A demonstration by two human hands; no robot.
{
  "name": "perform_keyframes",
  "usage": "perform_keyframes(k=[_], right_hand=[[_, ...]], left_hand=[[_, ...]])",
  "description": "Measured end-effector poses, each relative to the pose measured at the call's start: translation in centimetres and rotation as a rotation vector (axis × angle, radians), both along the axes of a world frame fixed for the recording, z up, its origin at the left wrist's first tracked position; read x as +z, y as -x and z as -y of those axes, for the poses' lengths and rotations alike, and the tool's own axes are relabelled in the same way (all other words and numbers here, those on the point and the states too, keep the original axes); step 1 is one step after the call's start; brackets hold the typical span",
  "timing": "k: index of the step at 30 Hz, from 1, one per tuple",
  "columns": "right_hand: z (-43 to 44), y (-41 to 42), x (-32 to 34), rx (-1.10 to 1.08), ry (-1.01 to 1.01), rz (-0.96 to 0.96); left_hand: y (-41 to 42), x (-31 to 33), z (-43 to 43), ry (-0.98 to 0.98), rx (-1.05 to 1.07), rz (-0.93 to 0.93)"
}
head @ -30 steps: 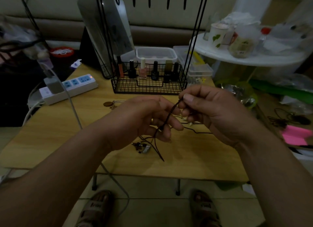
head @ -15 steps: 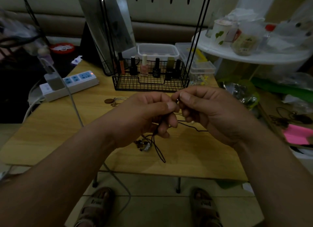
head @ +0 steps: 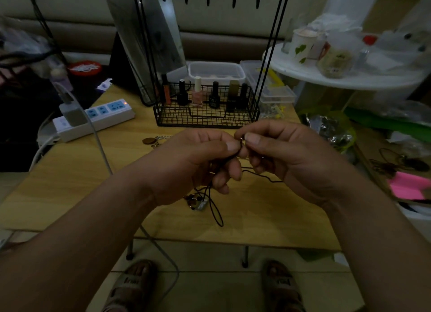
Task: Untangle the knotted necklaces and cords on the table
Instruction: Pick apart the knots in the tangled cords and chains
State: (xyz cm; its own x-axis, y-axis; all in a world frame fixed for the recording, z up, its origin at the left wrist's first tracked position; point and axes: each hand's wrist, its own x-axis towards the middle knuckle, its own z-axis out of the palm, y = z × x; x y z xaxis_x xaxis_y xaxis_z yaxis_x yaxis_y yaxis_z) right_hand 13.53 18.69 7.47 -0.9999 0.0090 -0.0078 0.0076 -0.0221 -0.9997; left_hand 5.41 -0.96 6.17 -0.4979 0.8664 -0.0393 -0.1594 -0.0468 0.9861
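The left hand [head: 198, 162] and the right hand [head: 286, 158] are pinching the black cord [head: 215, 209] together, fingertips touching, just in front of the wire basket [head: 205, 120]. The cord's loop and pendant [head: 201, 204] are trailing onto the desk [head: 70, 190], nearer the person than the basket.

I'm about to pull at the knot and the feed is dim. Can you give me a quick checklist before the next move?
1. Both hands on the black cord: ok; left hand and right hand pinch it, fingertips meeting.
2. Knot visible: cannot tell; fingers hide it.
3. Slack below the hands: ok; a loop lies loose beside the pendant.
4. Second necklace clear: ok; it lies apart, toward the wire basket.
5. Light: not ok; dim.
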Motion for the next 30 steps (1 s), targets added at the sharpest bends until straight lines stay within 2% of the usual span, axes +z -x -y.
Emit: perform_keyframes(k=[18,25,30], right_hand=[[0.35,-0.12,0.05,0.066,-0.004,-0.057],[0.34,0.20,-0.02,0.050,0.170,-0.031],[0.29,0.16,-0.01,0.041,0.184,-0.012]], left_hand=[[0.61,-0.71,0.32,-0.064,-0.112,0.074],[0.77,-0.65,0.15,-0.095,-0.008,0.057],[0.77,-0.36,0.32,-0.106,0.002,0.055]])
